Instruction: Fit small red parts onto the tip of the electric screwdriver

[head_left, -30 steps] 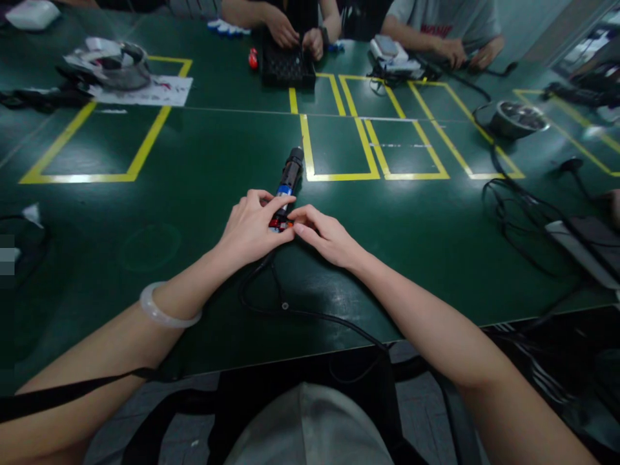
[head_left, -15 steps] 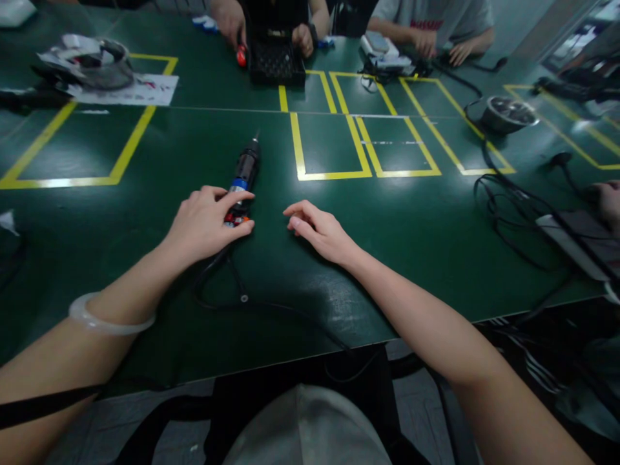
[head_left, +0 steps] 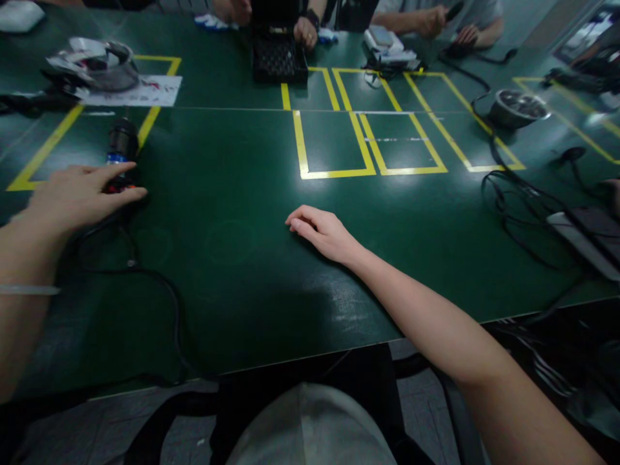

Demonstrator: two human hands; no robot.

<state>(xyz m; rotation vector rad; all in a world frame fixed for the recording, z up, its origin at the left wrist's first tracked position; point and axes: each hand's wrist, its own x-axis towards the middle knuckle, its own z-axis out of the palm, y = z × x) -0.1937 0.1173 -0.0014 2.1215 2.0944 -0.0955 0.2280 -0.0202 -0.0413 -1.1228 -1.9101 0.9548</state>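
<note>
At frame left, a blue-banded black electric screwdriver (head_left: 123, 137) and a whitish bangle (head_left: 29, 290); mid-frame, dark green tabletop (head_left: 232, 290) with yellow tape outlines (head_left: 339, 174).

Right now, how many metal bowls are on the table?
2: the left bowl, by white paper beyond the left hand; the right bowl, beside a black cable. Others may be hidden.

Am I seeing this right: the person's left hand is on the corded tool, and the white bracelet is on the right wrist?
Not quite: the white bracelet is on the left wrist, as the head view shows. The left hand is indeed on the corded tool.
</note>
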